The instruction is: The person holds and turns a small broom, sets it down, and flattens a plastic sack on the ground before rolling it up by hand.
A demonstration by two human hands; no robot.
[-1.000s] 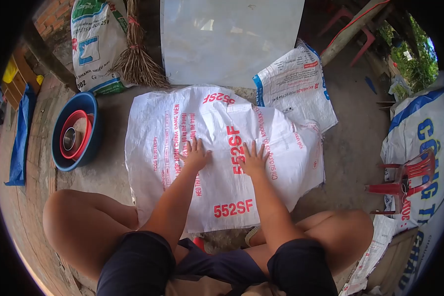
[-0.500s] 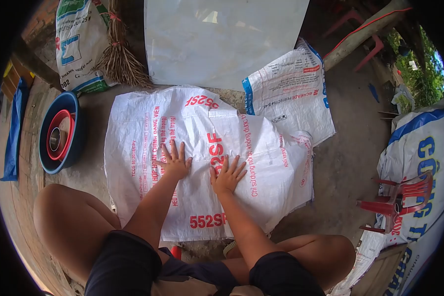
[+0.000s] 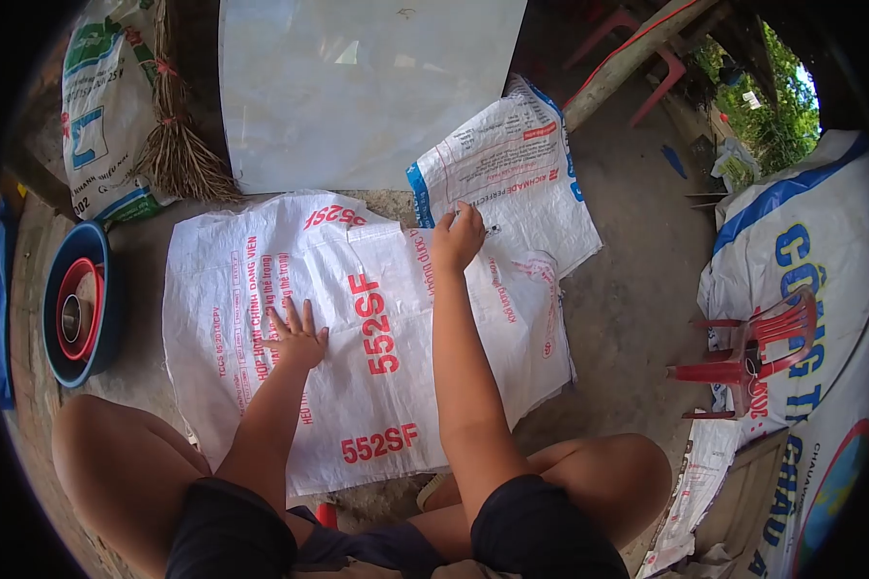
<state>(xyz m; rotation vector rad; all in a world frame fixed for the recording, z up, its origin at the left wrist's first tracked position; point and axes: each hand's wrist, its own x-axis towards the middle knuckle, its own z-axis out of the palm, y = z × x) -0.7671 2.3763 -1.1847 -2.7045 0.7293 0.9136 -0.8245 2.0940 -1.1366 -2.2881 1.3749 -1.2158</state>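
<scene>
A large white woven sack (image 3: 328, 405) with red print lies spread on the floor before my crossed legs. My left hand (image 3: 297, 340) rests flat on its left half, fingers spread. At the sack's far edge, my right hand (image 3: 460, 241) has its fingers curled in a pinch on the edge; the fingertips are partly hidden. Just beyond that hand lies a second white sack (image 3: 512, 159) with blue borders, partly under the first one.
A pale board (image 3: 357, 106) stands beyond the sacks. To the left are a blue basin (image 3: 109, 318) holding a red one, a straw broom (image 3: 179, 159) and an upright sack (image 3: 92, 106). On the right, a red chair (image 3: 748, 352) stands by a large printed sack (image 3: 792, 251).
My right hand has lifted from the middle of the sack and moved forward to its far edge, its fingers curling. My left hand stays flat. The view has shifted right.
</scene>
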